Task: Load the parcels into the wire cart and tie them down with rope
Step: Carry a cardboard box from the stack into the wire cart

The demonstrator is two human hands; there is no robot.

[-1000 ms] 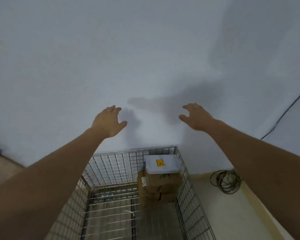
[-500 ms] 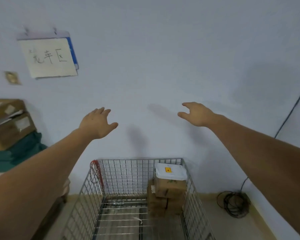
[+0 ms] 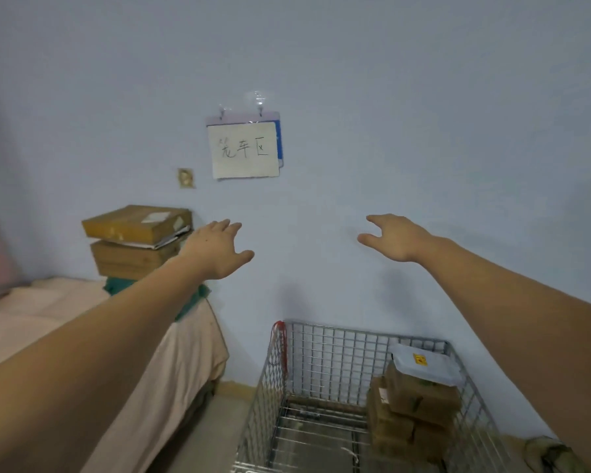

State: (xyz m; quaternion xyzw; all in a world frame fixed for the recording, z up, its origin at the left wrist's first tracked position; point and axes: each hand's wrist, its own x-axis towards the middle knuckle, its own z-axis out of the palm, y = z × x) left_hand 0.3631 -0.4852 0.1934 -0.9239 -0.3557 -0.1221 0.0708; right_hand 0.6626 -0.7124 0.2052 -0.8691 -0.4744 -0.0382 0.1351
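Observation:
A wire cart [image 3: 280,377] stands against the wall at lower right. In its far right corner sit stacked brown parcels [image 3: 413,407] with a white box [image 3: 423,365] on top. A red rope [image 3: 280,336] hangs on the cart's far left corner. Two more brown parcels [image 3: 133,230] are stacked on a green cloth at the left. My left hand [image 3: 219,250] is stretched out, empty, fingers apart, just right of that stack. Empty and spread, my right hand [image 3: 396,237] hovers high above the cart.
A surface draped in a pink cloth [image 3: 171,353] stands left of the cart, close to it. A handwritten sign [image 3: 244,150] hangs on the blue wall. A coil of dark cable [image 3: 550,452] lies on the floor at the far right.
The view has swung to the left, bringing the sign, the draped surface and the parcel stack into sight. Both hands stay raised and empty, now nearer the stack.

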